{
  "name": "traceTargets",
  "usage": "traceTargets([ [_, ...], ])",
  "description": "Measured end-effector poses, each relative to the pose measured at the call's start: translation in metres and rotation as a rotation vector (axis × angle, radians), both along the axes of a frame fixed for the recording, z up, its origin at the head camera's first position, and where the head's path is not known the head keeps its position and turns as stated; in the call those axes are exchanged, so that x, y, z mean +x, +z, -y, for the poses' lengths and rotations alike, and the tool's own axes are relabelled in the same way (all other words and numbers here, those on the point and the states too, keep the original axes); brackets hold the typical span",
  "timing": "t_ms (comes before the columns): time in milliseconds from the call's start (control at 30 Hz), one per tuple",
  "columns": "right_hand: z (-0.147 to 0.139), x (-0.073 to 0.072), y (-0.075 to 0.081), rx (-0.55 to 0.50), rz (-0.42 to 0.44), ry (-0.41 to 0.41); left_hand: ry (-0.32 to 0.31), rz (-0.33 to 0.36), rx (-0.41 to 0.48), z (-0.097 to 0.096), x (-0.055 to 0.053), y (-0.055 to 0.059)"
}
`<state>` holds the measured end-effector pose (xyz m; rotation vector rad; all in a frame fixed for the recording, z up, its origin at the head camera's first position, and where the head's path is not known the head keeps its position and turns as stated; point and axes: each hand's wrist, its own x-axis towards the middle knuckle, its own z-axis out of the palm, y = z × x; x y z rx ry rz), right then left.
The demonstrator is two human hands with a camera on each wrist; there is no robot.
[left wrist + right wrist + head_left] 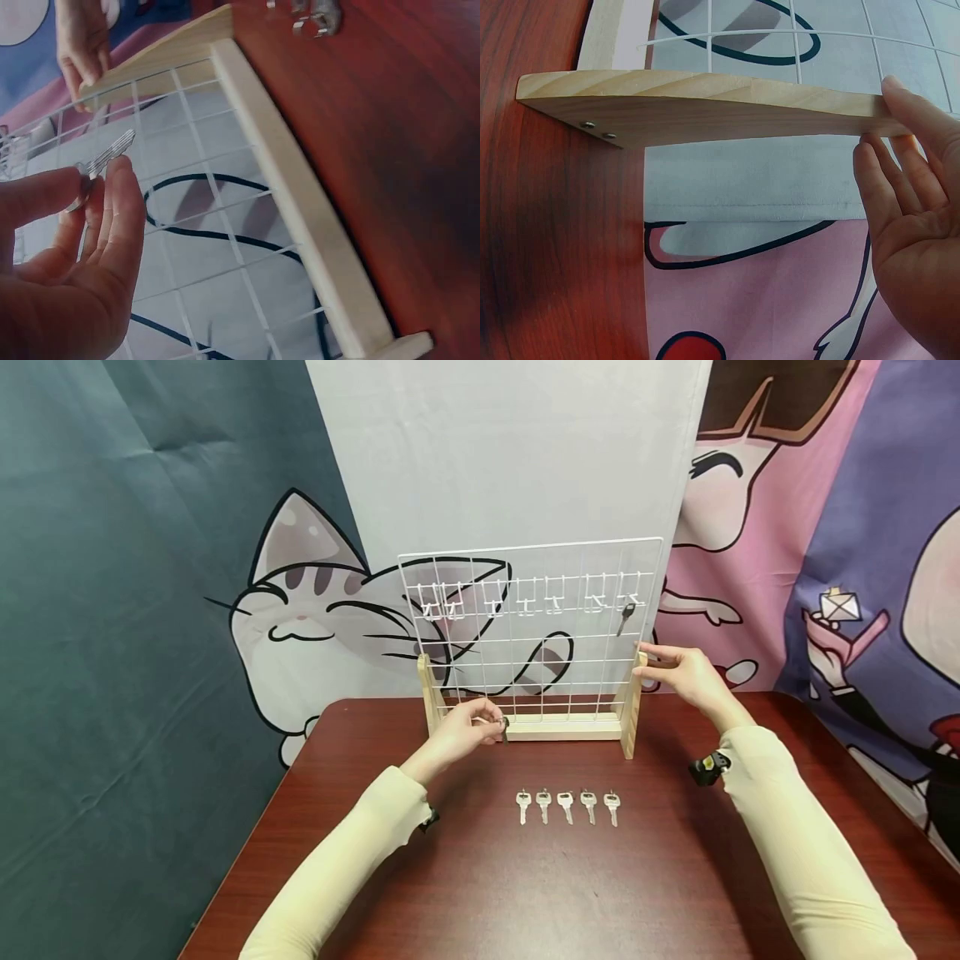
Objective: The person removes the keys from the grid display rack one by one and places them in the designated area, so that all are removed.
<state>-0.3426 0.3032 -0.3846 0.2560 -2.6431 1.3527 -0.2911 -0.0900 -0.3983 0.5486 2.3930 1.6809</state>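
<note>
My left hand (471, 724) pinches a silver key (106, 156) between thumb and fingers, in front of the lower part of a white wire grid rack (525, 662). In the left wrist view the key's toothed blade points up and right. At the rack's right side my right hand (686, 672) grips the top of the wooden side post (727, 97), thumb on one face and fingers on the other. Another key (626, 618) hangs from the rightmost white hook (628, 599). The hook it hangs on is partly hidden behind its head.
Several keys (566, 806) lie in a row on the reddish-brown table (525, 893), before the rack. More white hooks (525, 607) line the grid's upper part. A wooden base bar (562, 727) joins the side posts. Printed cloth (517, 460) hangs behind.
</note>
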Motion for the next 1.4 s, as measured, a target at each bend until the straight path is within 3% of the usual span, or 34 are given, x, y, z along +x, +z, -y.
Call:
traceTargets([
  [233, 0.000, 0.000, 0.001, 0.011, 0.003, -0.010, -0.062, 0.017, -0.088, 0.006, 0.007, -0.023],
  [567, 0.000, 0.000, -0.001, -0.023, 0.015, 0.000, -0.113, 0.168, -0.137, 0.011, 0.016, -0.057],
  [767, 0.000, -0.001, -0.001, -0.044, 0.016, 0.009, -0.143, 0.225, -0.180, 0.009, 0.019, -0.070],
  [867, 0.000, -0.001, 0.000, -0.047, 0.020, 0.011, -0.144, 0.244, -0.203, 0.007, 0.018, -0.075],
  [1133, 0.001, 0.000, 0.002, 0.027, 0.017, -0.002, -0.118, 0.219, -0.341, 0.003, 0.016, -0.082],
  [1267, 0.002, -0.001, 0.002, 0.006, 0.027, 0.008, -0.107, 0.213, -0.406, 0.000, 0.017, -0.079],
  [1400, 0.001, -0.001, 0.002, -0.025, 0.022, 0.002, -0.123, 0.161, -0.493, -0.006, 0.018, -0.075],
])
